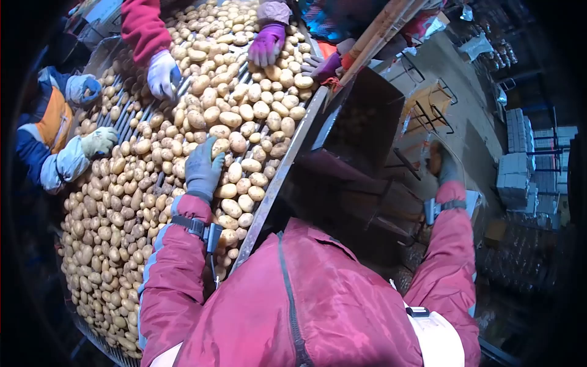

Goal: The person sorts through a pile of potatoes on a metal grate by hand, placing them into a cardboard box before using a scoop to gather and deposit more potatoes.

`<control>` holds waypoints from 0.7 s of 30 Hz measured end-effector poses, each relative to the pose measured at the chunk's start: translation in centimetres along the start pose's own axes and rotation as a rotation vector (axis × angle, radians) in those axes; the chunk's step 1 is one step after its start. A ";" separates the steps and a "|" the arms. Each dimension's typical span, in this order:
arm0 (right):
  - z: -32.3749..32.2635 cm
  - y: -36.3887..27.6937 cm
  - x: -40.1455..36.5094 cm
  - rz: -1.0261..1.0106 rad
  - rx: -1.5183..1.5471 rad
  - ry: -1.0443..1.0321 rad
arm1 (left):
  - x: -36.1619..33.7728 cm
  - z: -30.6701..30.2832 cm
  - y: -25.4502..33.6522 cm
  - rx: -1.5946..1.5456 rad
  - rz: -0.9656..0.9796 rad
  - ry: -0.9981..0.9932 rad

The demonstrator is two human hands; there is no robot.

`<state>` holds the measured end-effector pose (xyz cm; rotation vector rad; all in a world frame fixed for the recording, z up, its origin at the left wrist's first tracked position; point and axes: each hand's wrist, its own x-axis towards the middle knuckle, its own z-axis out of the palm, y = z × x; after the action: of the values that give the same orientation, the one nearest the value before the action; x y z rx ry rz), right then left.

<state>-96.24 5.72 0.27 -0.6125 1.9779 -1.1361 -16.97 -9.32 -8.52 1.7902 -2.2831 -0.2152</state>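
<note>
My left hand, in a grey glove, rests on the heap of potatoes on the roller conveyor. Its thumb and fingers are apart, with a yellow potato just beyond the gap between them. Out to the right, away from the conveyor, my right hand hangs over the floor area beside a dark bin. Its gloved fingers curl around a brownish rounded thing, too dark and blurred to name for certain.
A metal edge borders the conveyor. Co-workers' gloved hands touch the potatoes: white, purple and pale. Another purple glove is by the edge. A dark bin, a wooden chair and stacked white crates stand right.
</note>
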 end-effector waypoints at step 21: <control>53.4 -6.7 -27.1 0.430 0.105 -1.269 | -10.9 -13.1 6.0 -1.492 -0.729 -0.033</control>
<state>-36.99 -5.38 -0.55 -0.5821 0.8605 -0.3564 -16.60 3.09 4.62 1.4521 -0.6947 -1.5166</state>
